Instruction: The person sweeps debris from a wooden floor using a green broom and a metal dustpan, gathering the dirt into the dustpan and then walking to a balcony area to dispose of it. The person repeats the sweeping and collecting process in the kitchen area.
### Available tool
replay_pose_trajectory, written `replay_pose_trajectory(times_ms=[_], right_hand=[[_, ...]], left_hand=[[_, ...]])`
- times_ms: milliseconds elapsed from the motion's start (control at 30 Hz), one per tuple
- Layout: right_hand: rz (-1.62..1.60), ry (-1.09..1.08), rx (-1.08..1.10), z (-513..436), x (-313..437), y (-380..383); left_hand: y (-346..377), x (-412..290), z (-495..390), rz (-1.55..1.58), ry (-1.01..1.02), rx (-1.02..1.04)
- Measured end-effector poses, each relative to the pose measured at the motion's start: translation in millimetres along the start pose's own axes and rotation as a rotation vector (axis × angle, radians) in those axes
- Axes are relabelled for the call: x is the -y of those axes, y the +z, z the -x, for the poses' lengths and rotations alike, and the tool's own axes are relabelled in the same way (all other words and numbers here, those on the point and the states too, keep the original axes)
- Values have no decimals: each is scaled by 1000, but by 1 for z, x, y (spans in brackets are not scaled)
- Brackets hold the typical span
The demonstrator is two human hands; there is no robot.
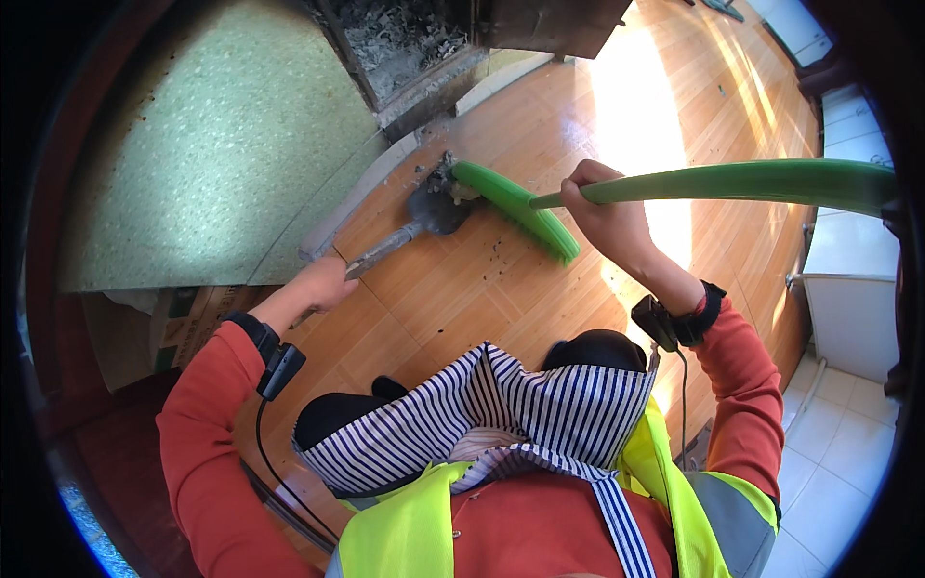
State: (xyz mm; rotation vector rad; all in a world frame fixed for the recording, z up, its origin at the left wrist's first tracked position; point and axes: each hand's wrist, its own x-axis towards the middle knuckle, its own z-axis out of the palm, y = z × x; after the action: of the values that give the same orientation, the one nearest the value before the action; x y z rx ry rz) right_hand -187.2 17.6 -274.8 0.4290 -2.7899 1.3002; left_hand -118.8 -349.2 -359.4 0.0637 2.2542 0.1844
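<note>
My left hand (329, 283) grips the handle of a small metal shovel (437, 209), whose blade rests on the wood-look floor and bears some grey ash and debris. In my right hand (603, 206) is the green handle of a broom (517, 206). The broom's head lies slantwise, its upper left end against the debris at the shovel blade. Dark crumbs (497, 247) are scattered on the floor below the broom head. Beyond the shovel, an open firebox (405, 47) holds grey ash.
A speckled green stone-like surface (238, 159) fills the upper left, with a printed cardboard box (191, 321) beneath it. The firebox's metal door (549, 25) stands open above the floor (426, 289). White cabinets (849, 311) and white floor tiles (831, 462) are at the right.
</note>
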Motion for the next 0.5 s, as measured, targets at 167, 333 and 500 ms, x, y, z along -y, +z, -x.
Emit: replay_pose_trajectory(times_ms=[167,333,500], right_hand=[[-38,4,-52,8,4,-19],[-27,137,-88,12,1,-55],[-91,187,-247,20,-17,-103]], left_hand=[[21,10,1,77,14,-125],[45,23,-14,91,46,-153],[47,20,-8,151,132,-202]])
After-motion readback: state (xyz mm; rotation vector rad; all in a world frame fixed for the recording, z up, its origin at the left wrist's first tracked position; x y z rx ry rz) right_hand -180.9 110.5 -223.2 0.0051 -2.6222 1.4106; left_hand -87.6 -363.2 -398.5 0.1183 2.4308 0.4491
